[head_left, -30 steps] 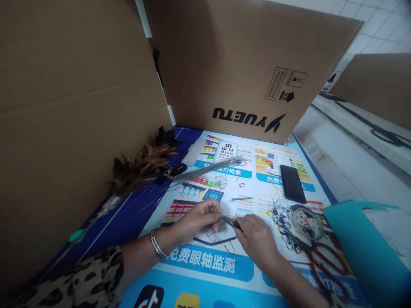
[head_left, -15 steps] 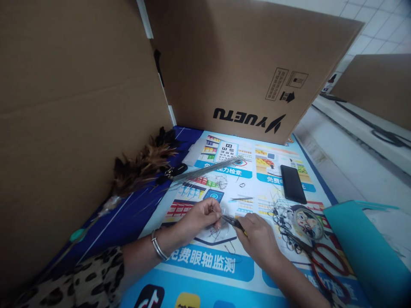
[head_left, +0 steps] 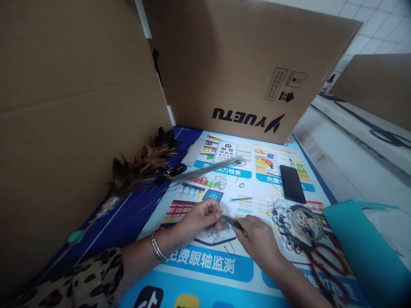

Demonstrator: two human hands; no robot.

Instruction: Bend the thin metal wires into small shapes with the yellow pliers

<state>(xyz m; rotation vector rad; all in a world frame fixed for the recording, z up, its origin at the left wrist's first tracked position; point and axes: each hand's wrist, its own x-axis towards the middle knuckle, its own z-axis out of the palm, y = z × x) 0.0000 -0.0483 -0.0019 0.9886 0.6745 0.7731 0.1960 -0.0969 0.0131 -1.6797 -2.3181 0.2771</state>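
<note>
My left hand (head_left: 205,216) is closed in a pinch on a thin wire (head_left: 221,212), most of it hidden by the fingers. In my right hand (head_left: 257,235) is a pair of pliers (head_left: 233,222) with dark jaws and yellow-marked handles. The tips of the pliers meet the wire right beside my left fingertips. Beneath the hands lie some loose bits of wire on the printed sheet. A bundle of long straight wires (head_left: 205,171) rests farther back, with a few short wire pieces (head_left: 242,198) in front of it.
Red-handled scissors (head_left: 327,261) lie at the right, near a round clear container (head_left: 308,223) and several small black rings (head_left: 285,231). Behind them is a black phone-like slab (head_left: 293,184). A teal box (head_left: 362,239) stands far right. A feather duster (head_left: 138,169) lies left, along cardboard walls (head_left: 250,64).
The pliers have tilted slightly at my left fingertips, and their jaws appear closer together. Both hands stay in nearly the same place.
</note>
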